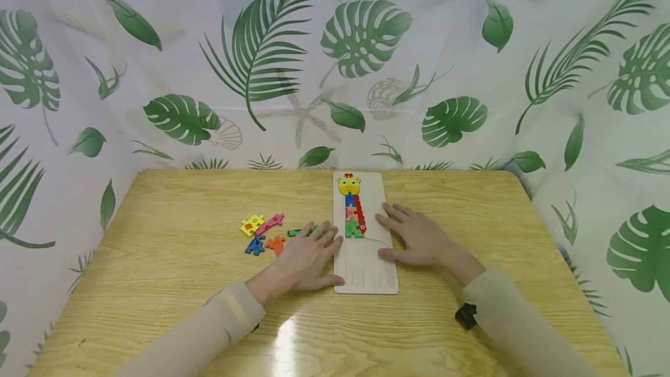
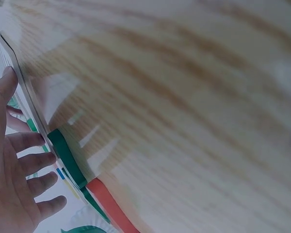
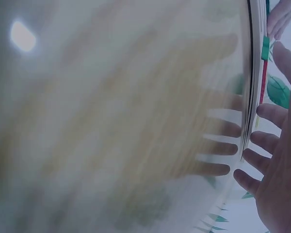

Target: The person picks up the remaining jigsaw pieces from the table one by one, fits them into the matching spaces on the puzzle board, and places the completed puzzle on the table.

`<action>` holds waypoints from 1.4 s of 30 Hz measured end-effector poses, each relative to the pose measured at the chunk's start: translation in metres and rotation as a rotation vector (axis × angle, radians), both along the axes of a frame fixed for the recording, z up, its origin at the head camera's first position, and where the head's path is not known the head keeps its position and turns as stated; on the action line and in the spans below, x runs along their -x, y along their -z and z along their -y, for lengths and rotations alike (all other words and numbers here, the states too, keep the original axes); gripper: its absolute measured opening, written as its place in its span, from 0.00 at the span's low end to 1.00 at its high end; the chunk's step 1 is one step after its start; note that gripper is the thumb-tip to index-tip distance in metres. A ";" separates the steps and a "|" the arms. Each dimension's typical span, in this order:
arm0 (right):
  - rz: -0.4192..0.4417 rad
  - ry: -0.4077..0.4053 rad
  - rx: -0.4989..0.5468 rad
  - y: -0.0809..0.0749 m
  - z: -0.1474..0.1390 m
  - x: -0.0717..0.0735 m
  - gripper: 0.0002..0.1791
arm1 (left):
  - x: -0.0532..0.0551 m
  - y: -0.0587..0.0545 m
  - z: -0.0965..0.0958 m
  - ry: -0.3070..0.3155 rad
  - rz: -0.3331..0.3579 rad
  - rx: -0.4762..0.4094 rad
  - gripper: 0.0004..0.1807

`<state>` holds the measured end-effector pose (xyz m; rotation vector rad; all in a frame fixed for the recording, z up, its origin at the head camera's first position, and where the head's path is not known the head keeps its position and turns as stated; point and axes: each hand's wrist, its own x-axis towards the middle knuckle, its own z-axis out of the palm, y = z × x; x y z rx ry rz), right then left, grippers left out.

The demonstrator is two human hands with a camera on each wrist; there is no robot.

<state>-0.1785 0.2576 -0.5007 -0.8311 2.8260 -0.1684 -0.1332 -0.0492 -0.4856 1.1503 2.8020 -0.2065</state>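
A pale wooden puzzle board (image 1: 366, 266) lies upright before me, with a yellow giraffe head (image 1: 349, 184) at its top. Below the head sit blue, pink and green (image 1: 354, 228) neck pieces, with a red mane piece (image 1: 360, 211) along their right side. My left hand (image 1: 309, 258) rests at the board's left edge, fingers spread and thumb on its lower left border. On the opposite edge lies my right hand (image 1: 419, 237), its fingers straight and fingertips over the rim. A dark green piece (image 2: 68, 158) lies partly under the left fingers in the head view.
Left of the board lie several loose puzzle pieces: yellow (image 1: 252, 224), pink (image 1: 270, 223), blue (image 1: 255, 245) and orange (image 1: 275, 244). The wooden table (image 1: 173, 249) meets a leaf-printed cloth (image 1: 282, 63) at its back edge.
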 end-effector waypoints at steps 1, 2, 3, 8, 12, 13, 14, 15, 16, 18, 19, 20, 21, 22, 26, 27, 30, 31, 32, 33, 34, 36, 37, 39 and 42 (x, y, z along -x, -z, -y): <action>-0.001 -0.003 0.000 0.000 -0.001 -0.002 0.50 | 0.000 0.000 0.000 0.001 -0.002 0.001 0.51; -0.001 -0.005 -0.002 -0.001 -0.001 -0.004 0.50 | 0.000 0.000 0.000 0.002 -0.003 0.001 0.51; -0.002 -0.008 0.000 -0.001 -0.001 -0.006 0.51 | 0.000 0.000 0.000 0.004 -0.004 0.002 0.51; -0.015 -0.019 -0.020 -0.001 -0.003 -0.015 0.52 | 0.001 0.000 0.000 0.010 -0.010 -0.001 0.51; -0.026 -0.026 -0.032 0.001 -0.005 -0.022 0.54 | 0.001 0.000 0.000 0.010 -0.009 -0.005 0.51; -0.029 -0.028 -0.033 0.001 -0.005 -0.023 0.54 | 0.001 0.000 0.000 0.010 -0.009 -0.005 0.51; -0.031 -0.030 -0.030 0.001 -0.006 -0.025 0.54 | 0.002 0.000 0.000 0.010 -0.009 -0.006 0.51; -0.036 -0.034 -0.028 0.001 -0.006 -0.026 0.54 | 0.002 0.000 0.000 0.011 -0.010 -0.007 0.51; -0.041 -0.040 -0.025 0.000 -0.006 -0.028 0.53 | 0.002 0.001 0.000 0.012 -0.012 -0.007 0.51; -0.054 -0.051 -0.022 0.000 -0.007 -0.031 0.53 | 0.002 0.001 0.000 0.013 -0.017 -0.009 0.51; -0.053 -0.051 -0.025 -0.001 -0.007 -0.033 0.54 | 0.002 0.001 0.000 0.014 -0.017 -0.011 0.51; -0.052 -0.052 -0.027 -0.002 -0.007 -0.035 0.54 | 0.002 0.002 0.000 0.015 -0.017 -0.012 0.51; -0.054 -0.054 -0.030 -0.002 -0.007 -0.036 0.54 | 0.002 0.002 0.000 0.015 -0.017 -0.012 0.51; -0.053 -0.055 -0.030 -0.003 -0.007 -0.038 0.54 | 0.002 0.002 0.000 0.015 -0.015 -0.013 0.51; -0.053 -0.062 -0.021 -0.004 -0.007 -0.044 0.54 | 0.001 0.003 0.000 0.014 -0.005 -0.015 0.51; -0.053 -0.063 -0.021 -0.004 -0.008 -0.045 0.54 | 0.001 0.003 0.000 0.013 -0.002 -0.014 0.51; -0.051 -0.065 -0.024 -0.003 -0.009 -0.047 0.55 | 0.001 0.002 0.000 0.010 0.001 -0.014 0.51; -0.053 -0.068 -0.026 -0.002 -0.010 -0.047 0.55 | 0.001 0.002 0.000 0.009 0.002 -0.014 0.51; -0.051 -0.068 -0.030 -0.002 -0.010 -0.048 0.56 | 0.001 0.002 0.000 0.008 0.005 -0.014 0.51; -0.050 -0.067 -0.033 -0.001 -0.011 -0.048 0.56 | 0.001 0.002 0.000 0.007 0.008 -0.015 0.51; -0.054 -0.069 -0.034 0.000 -0.011 -0.048 0.56 | 0.001 0.002 0.000 0.007 0.009 -0.016 0.51; -0.058 -0.071 -0.040 0.001 -0.012 -0.049 0.57 | 0.001 0.002 -0.001 0.005 0.016 -0.020 0.51; -0.060 -0.071 -0.044 0.001 -0.012 -0.049 0.57 | 0.001 0.002 -0.001 0.004 0.017 -0.020 0.51; -0.065 -0.072 -0.048 0.001 -0.012 -0.050 0.57 | 0.001 0.002 -0.001 0.002 0.018 -0.020 0.51; -0.069 -0.078 -0.048 0.001 -0.011 -0.050 0.58 | 0.001 0.002 -0.001 -0.003 0.019 -0.017 0.51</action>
